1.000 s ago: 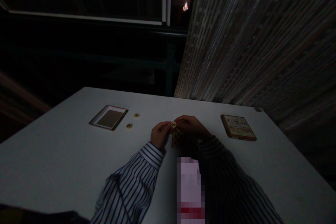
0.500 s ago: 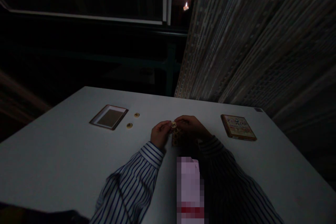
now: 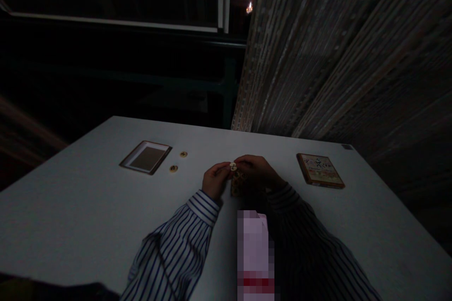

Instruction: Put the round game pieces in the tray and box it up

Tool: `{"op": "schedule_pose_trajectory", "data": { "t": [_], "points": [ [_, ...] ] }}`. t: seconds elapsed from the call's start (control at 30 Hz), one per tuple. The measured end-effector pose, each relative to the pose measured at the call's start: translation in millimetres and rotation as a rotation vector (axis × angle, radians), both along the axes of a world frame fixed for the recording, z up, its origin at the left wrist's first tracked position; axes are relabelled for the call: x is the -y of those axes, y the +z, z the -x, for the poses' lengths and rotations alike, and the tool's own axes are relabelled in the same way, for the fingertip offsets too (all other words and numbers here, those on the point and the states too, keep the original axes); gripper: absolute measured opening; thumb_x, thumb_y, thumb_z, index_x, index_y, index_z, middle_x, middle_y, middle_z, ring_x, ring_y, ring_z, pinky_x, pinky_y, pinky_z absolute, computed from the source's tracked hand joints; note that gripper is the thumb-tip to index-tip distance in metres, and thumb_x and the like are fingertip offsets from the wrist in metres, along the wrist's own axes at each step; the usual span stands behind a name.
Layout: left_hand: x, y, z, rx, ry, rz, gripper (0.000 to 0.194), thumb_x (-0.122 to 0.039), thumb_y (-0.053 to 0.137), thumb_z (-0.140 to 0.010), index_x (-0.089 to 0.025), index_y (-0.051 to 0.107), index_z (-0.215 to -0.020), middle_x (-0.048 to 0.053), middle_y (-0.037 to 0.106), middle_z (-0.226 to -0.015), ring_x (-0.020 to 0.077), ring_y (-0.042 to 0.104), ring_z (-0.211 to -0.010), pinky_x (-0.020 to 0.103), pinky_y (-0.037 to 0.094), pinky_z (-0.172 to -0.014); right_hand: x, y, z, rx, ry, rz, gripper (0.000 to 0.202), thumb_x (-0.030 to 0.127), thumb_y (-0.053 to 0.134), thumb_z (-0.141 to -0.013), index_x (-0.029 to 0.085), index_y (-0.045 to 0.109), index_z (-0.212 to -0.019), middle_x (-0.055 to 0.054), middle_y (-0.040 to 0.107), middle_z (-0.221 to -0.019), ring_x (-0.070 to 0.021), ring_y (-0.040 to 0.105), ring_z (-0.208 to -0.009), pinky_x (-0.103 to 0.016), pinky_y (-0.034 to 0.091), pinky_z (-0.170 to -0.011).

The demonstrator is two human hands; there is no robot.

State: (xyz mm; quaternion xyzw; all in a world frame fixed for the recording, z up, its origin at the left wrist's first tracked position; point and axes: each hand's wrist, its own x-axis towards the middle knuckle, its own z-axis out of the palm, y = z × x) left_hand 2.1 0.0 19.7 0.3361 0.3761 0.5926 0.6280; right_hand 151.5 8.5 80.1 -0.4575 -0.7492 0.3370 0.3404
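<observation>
Left hand [image 3: 213,182], right hand [image 3: 260,171] pinch round piece [image 3: 233,166]

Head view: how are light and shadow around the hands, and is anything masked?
Head view: dim overall, with the right hand and right sleeve darker than the left hand; head view: deep shadow obscures the clustered marked pieces by the held disc; head view: a pink pixelated patch hides what lies behind it.

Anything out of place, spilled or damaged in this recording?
One oddity: a coarsely pixelated pink patch at bottom centre, hiding whatever is there. Two pale round discs with dark markings lie loose beside the open rectangular brown-edged tray, though that need not be wrong. No spill or damage shows in this dim light.
</observation>
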Motion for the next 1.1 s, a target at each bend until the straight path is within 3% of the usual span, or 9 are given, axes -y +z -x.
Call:
{"op": "schedule_pose_trajectory", "data": {
  "t": [0.4, 0.6, 1.1],
  "points": [
    [1.7, 5.4, -0.6, 0.0, 0.033, 0.027, 0.031, -0.032, 0.075, -0.054, -0.014, 0.066, -0.078, 0.003, 0.069, -0.071, 0.0141, 0.063, -0.065, 0.03, 0.05, -0.07, -0.9, 1.0, -2.2, 0.296, 0.09, -0.251, 0.027, 0.032, 0.058, -0.078, 0.018, 0.061, -0.1, -0.006, 0.065, -0.094, -0.0167, 0.058, -0.086, -0.029, 0.044, -0.077],
    [2.5, 6.0, -0.5, -0.005, 0.02, 0.015, 0.032, -0.03, 0.075, -0.054, -0.014, 0.066, -0.08, 0.004, 0.069, -0.073, 0.0141, 0.063, -0.067, 0.029, 0.049, -0.069, -2.4, -3.6, -3.8, 0.33, 0.115, -0.339, 0.031, 0.033, 0.056, -0.079, 0.016, 0.058, -0.105, -0.008, 0.063, -0.096, -0.0169, 0.057, -0.088, -0.029, 0.042, -0.079],
    [3.6, 6.0, -2.2, -0.102, 0.027, -0.001, 0.03, -0.031, 0.074, -0.055, -0.014, 0.067, -0.079, 0.005, 0.069, -0.074, 0.0146, 0.063, -0.068, 0.029, 0.05, -0.07, -2.1, -1.8, -6.0, 0.452, 0.116, -0.342, 0.028, 0.032, 0.054, -0.08, 0.019, 0.059, -0.104, -0.007, 0.064, -0.097, -0.0182, 0.057, -0.088, -0.031, 0.043, -0.078]
  ]
}}
